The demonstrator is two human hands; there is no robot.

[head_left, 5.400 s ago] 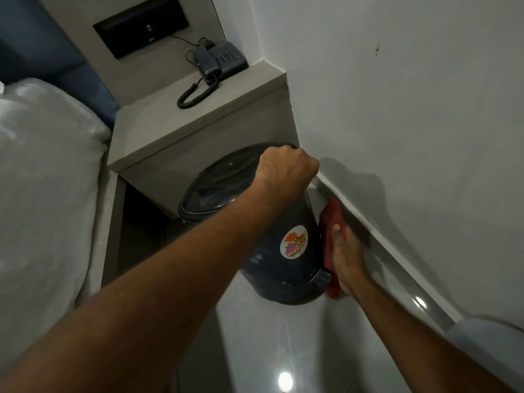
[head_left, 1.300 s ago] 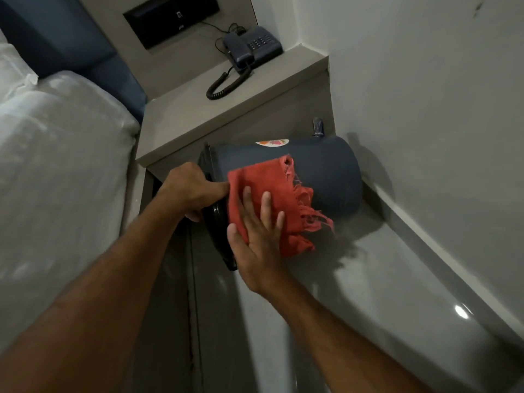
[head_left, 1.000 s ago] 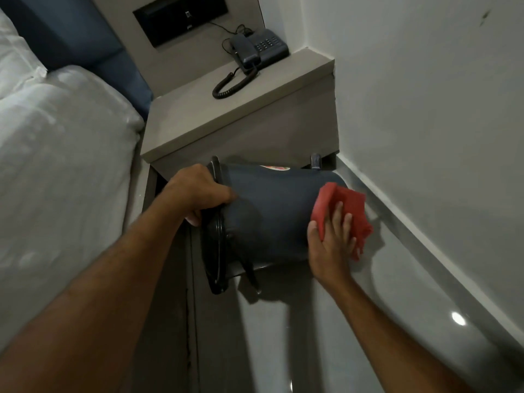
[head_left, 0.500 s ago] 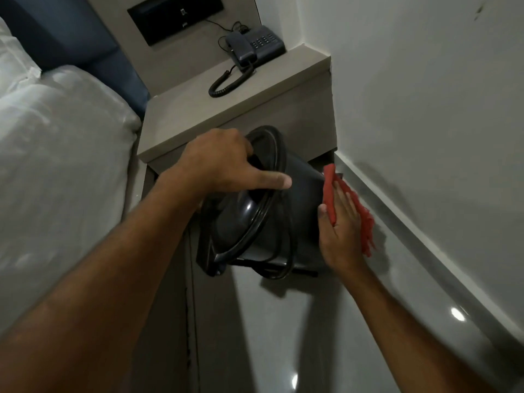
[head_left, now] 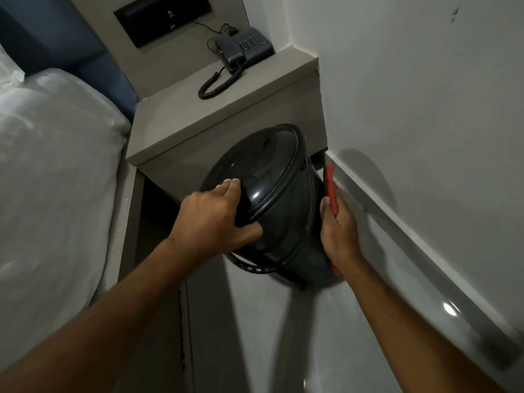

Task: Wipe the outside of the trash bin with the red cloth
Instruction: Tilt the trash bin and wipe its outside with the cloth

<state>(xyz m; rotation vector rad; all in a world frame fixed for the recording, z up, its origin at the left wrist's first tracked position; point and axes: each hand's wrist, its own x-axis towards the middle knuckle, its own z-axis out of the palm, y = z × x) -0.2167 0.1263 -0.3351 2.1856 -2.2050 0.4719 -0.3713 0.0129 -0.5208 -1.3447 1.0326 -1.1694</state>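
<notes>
Round plastic trash bin [head_left: 286, 211]: glossy black-grey, plain. Thin folded cloth [head_left: 330, 186]: red. Corded telephone [head_left: 243, 48]: dark blue-grey. Bedside desk [head_left: 198, 120]: beige. Bedding [head_left: 51, 171]: white.

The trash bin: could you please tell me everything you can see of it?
The trash bin is dark, glossy and round, plastic by its look, with a domed lid that appears shut and a thin wire loop near its base. It is tilted, lid toward the camera, on the floor beside the nightstand and wall. The left hand grips the lid's rim; the right hand presses the red cloth against its side.
</notes>
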